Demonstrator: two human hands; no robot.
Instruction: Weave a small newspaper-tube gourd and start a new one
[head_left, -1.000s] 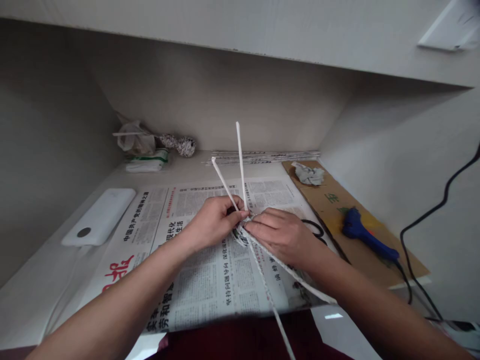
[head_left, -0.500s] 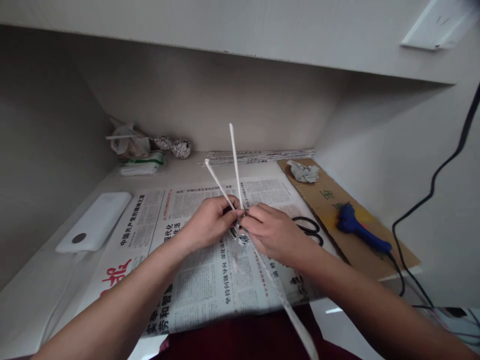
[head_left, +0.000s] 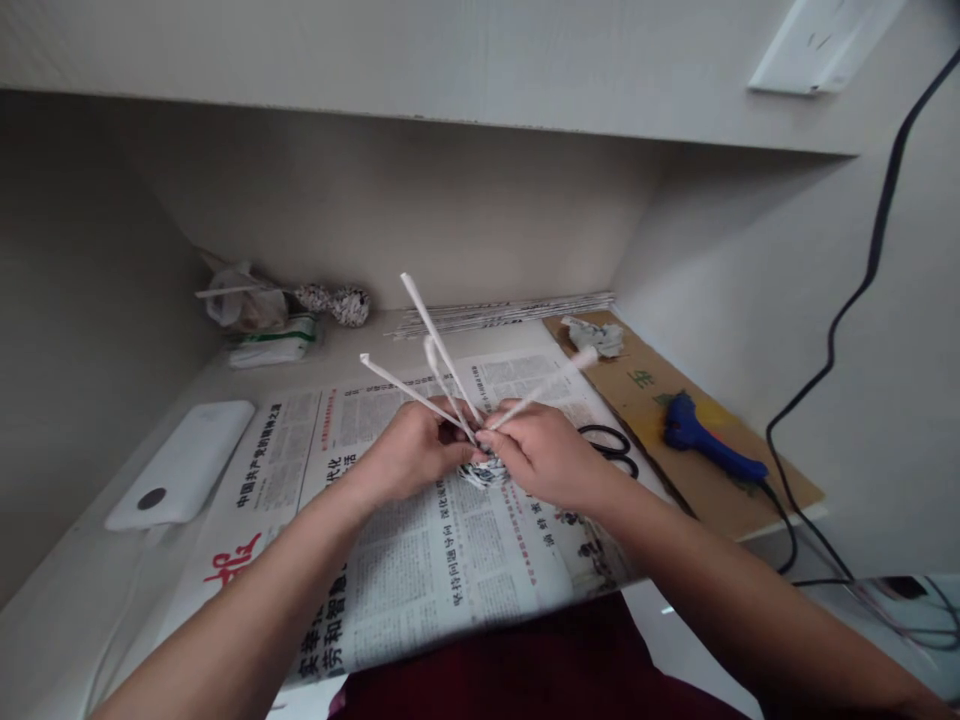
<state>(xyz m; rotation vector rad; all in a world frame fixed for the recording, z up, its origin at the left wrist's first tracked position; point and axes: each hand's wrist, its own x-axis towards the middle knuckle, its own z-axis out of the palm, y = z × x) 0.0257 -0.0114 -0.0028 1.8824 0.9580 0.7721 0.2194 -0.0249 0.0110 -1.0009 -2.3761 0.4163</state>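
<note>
Between my hands is a small woven paper piece, black and white, with several white paper tubes rising and fanning out from it. My left hand is closed around its left side, thumb and fingers by the tube bases. My right hand pinches from the right, at the base of a paper tube that slants up to the right, its tip blurred. Fingers hide much of the weave. Below both hands lies a printed newspaper sheet.
Black-handled scissors lie right of my right hand. Beyond them, cardboard bears a blue glue gun and crumpled paper. Paper rods lie at the back. Left are a white power bank, a woven item and bags.
A tube that hung down toward my lap now slants up right from my right hand. The upright tubes lean further left. The camera view has shifted slightly.
</note>
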